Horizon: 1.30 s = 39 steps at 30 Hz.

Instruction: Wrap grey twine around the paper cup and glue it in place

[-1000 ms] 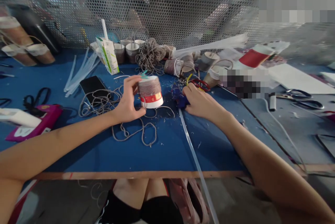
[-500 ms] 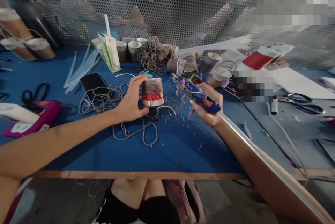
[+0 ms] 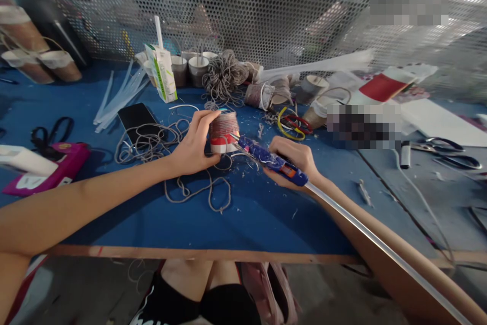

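Note:
My left hand [image 3: 198, 142] grips a small paper cup [image 3: 224, 130] from its left side, above the blue table. Grey-brown cord is wound round the cup's upper part; a red and white band shows below. My right hand [image 3: 294, 160] is closed round a blue glue gun [image 3: 270, 157], whose nozzle points left at the cup's right side, at or very near the cord. A long clear glue stick [image 3: 365, 228] runs from the gun's rear along my right forearm. Loose cord [image 3: 218, 195] lies in loops below the cup.
A black phone [image 3: 139, 119] lies under tangled cord at left, near a magenta tool [image 3: 72, 163]. Behind stand a carton [image 3: 163, 74], cups and a cord bundle [image 3: 224, 76]. Yellow-handled pliers [image 3: 285, 124] lie behind my right hand; scissors [image 3: 445, 147] are at right.
My right hand has turned the glue gun and brought it left and down, so its nozzle is now at the cup. My left hand still grips the cup, nearly unmoved.

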Each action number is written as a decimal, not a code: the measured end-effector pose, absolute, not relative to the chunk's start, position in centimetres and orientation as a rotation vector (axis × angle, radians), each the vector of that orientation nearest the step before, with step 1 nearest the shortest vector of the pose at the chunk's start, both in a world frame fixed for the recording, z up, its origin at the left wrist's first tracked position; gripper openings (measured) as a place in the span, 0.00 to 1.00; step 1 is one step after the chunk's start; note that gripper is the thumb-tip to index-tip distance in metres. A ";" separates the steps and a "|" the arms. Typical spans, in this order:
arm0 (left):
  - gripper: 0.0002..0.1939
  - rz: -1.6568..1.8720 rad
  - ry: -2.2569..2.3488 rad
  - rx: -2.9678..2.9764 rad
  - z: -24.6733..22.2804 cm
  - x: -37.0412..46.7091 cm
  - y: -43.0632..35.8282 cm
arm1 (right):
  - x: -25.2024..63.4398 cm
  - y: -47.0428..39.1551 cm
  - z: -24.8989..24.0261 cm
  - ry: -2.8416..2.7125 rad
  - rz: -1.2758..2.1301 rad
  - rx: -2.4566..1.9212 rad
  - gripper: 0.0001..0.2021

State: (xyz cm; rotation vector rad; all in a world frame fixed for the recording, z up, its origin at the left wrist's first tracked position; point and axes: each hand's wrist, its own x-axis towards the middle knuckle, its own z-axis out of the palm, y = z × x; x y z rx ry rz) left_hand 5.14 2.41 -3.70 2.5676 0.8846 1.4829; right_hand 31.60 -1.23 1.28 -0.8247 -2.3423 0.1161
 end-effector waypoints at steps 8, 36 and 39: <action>0.40 1.510 0.854 2.595 -3.6 5.2 2.3 | 30.9 -1.3 1.2 -2.359 0.118 -0.740 0.11; 0.40 1.520 0.896 2.615 -3.6 5.2 2.3 | 30.9 -2.0 1.7 -2.373 0.178 -0.876 0.12; 0.40 1.521 0.895 2.605 -3.6 5.2 2.4 | 31.0 -2.0 1.7 -2.380 0.180 -0.921 0.13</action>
